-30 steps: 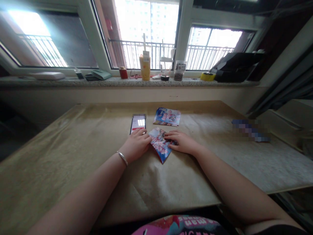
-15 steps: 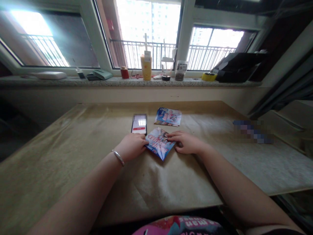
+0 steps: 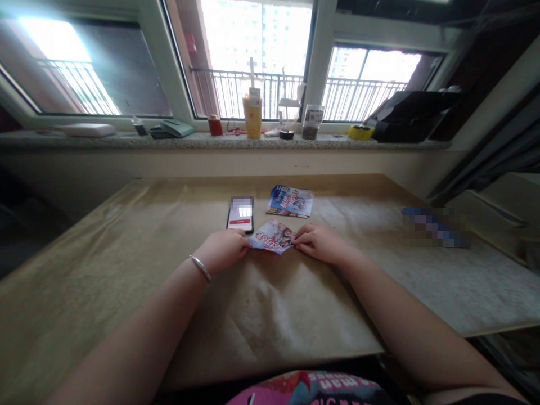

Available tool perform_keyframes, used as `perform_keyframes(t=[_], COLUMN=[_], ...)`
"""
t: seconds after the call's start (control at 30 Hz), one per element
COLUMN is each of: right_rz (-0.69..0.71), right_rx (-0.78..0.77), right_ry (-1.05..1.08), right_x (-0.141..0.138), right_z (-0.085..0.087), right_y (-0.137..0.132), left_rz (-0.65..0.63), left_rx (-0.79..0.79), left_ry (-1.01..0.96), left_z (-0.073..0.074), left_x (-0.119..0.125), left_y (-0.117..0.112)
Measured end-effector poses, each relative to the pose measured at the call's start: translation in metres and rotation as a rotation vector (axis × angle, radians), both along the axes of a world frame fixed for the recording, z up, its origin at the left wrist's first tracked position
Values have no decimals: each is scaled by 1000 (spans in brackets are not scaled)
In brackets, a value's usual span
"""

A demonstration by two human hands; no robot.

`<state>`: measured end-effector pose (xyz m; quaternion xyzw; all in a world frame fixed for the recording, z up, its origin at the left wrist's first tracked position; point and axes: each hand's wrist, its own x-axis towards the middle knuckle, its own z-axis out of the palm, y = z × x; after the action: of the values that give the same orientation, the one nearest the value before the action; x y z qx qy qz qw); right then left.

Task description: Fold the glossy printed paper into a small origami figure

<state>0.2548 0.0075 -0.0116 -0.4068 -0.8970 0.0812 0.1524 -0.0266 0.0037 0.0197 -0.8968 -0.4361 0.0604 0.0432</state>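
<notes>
A sheet of printed paper [image 3: 272,236], blue and pink with red lettering and pictured figures, is stretched between my two hands just above or on the table. My left hand [image 3: 225,249] pinches its left corner, a silver bangle on that wrist. At the right corner, my right hand [image 3: 318,243] grips with thumb and fingers together. The sheet's near part is bent under, so its lower side is hidden. Behind it lies a stack of similar printed sheets [image 3: 291,201]. A phone [image 3: 240,216] with a lit, partly blurred screen lies beyond my left hand.
A tan cover [image 3: 139,270] spreads over the table [image 3: 337,315]. At the right lies a blurred-out bluish item [image 3: 436,226]. The stone windowsill [image 3: 236,144] holds a yellow drink cup [image 3: 253,119], a red jar [image 3: 215,125], yellow tape [image 3: 360,132] and a black box [image 3: 409,115].
The sheet's near corner, which pointed toward me, has gone under, so the sheet looks shorter. My right fingers have moved from its top to its right corner; the left hand shifted slightly left.
</notes>
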Motion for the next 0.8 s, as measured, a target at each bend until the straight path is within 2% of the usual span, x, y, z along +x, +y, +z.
perform_keyframes(t=[0.27,0.47,0.63,0.8], right_rz=[-143,-313,-444,-539], right_rx=[-83,-116,-126,-91], right_ry=[65,102,67,21], right_x=[-4,-12,-21,-26], right_z=[-2,-9,-8,-5], right_y=[2,4,3,3], left_rz=[112,245,315,401], left_rx=[-82,-68,-52,-67], left_ry=[-169,-266,-306,-315], left_z=[-3,-14,-21,-20], left_x=[-5,0,6,11], left_y=[7,10,11,9])
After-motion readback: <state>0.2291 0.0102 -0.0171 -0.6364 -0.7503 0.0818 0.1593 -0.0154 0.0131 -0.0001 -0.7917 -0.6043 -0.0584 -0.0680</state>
